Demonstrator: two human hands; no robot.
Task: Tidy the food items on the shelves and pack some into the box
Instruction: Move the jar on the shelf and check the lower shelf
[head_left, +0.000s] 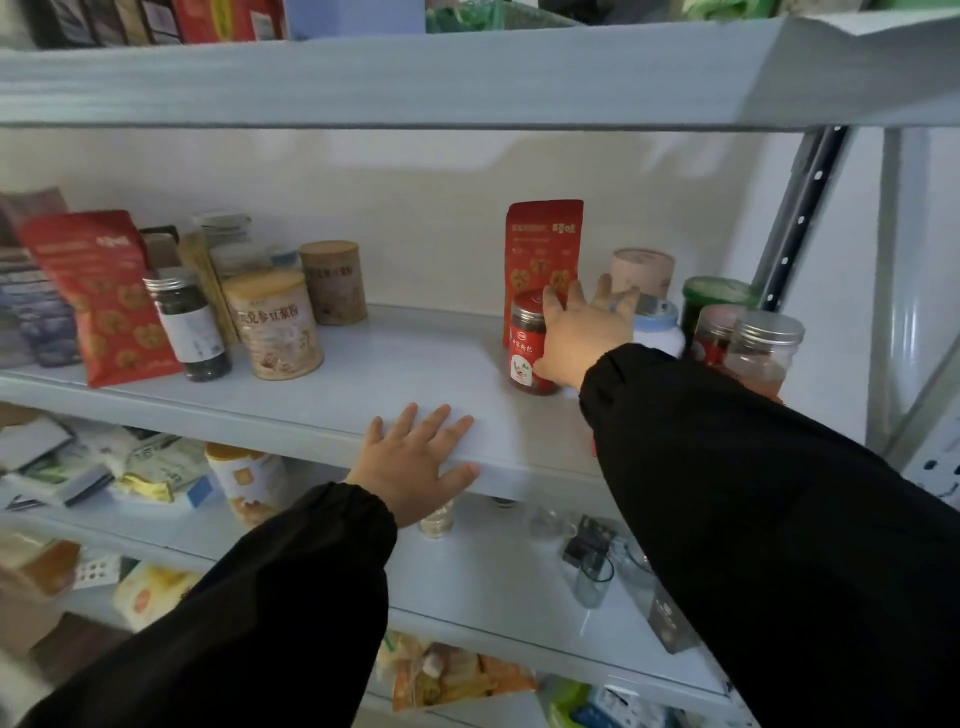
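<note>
My left hand (415, 457) lies flat with spread fingers on the front edge of the middle shelf (405, 364). My right hand (584, 327) reaches in at the right, fingers straight, its palm against a red-labelled jar (527, 345). Behind that jar a red pouch (540, 244) stands upright against the back wall. A white bottle (660, 327) with a blue band stands just right of my right hand, partly hidden by it. Both arms wear black sleeves.
At the shelf's left stand a red pouch (98, 296), a dark jar (189, 322) and two beige tins (275, 325). Clear jars (761, 348) and a green-lidded one (717, 301) crowd the right end. Lower shelves hold packets, a beige tin (244, 478) and small glasses (592, 571).
</note>
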